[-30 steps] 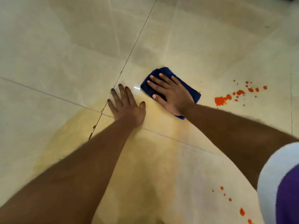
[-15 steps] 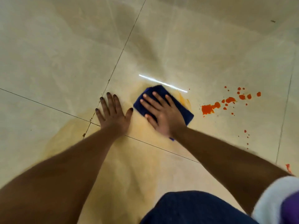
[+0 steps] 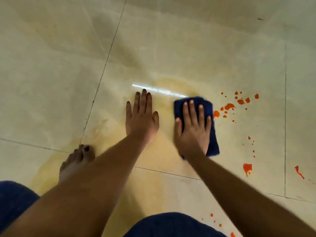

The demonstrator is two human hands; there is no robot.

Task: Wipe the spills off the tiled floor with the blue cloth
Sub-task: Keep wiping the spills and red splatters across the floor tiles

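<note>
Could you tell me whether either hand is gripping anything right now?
Neither grips. The right hand presses flat on the middle of the blue cloth; the left hand rests flat on the tiled floor.

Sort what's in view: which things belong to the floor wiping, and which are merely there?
Job: blue cloth; right hand pressing it flat; orange splatters; yellowish smear; tiled floor.
Merely there: left hand flat on floor; bare foot.
</note>
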